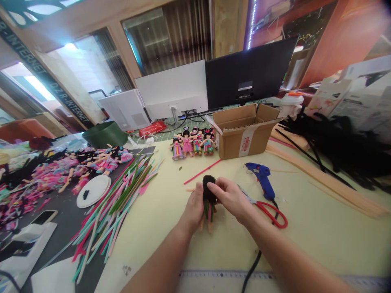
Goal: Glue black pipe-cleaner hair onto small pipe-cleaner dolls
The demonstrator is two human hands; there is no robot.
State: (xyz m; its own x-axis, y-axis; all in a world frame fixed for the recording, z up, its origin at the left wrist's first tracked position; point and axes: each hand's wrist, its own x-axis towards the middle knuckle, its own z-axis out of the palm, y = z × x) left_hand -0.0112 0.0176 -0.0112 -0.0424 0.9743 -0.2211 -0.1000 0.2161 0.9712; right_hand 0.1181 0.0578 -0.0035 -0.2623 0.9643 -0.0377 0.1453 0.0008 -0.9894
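Two hands in use, both closed on one doll. Ruler strip (pixel 226 275) runs along the near edge of the pale surface (pixel 171 228), black cable (pixel 255 262) crossing it. Doll (pixel 209 203) is mid-surface, black hair up, legs toward the near edge. My left hand (pixel 192 207) has its side, fingers curled in, no visible gap; my right hand (pixel 229 197) pinches the black hair, thumb on top; right fingertips partly hidden. Red-handled scissors (pixel 259 204) sit just right of my right hand, blue glue gun (pixel 263 179) beyond them. Loose stems (pixel 122 207) heaped over the left edge. Red stem (pixel 201 172) lies beyond my hands. At the far edge: finished-looking dolls (pixel 192 144) touching or nearly touching a cardboard box (pixel 230 146). Monitors (pixel 250 71) behind.
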